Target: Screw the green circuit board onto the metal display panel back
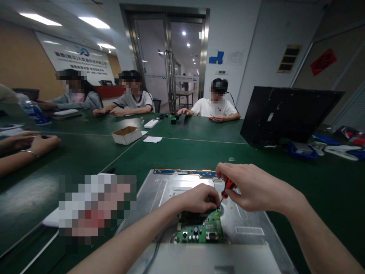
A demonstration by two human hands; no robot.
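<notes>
Near the table's [185, 152] near edge, a metal panel [148, 198] carried a green circuit board [199, 230], which was in place. The left hand's [199, 198] fingers bunched at the board's far right corner; I could not tell whether they gripped anything. The right hand [251, 186] held a screwdriver [229, 185], tip down there. That corner seemed unfinished, whether fastening or loosening being unclear. A blue strip [185, 173] lined the panel's far edge, apparently not being worked on.

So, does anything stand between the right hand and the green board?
Only the screwdriver in the right hand, tip near the far edge of the board. The left hand is beside the tip; nothing else visible intervenes.
</notes>
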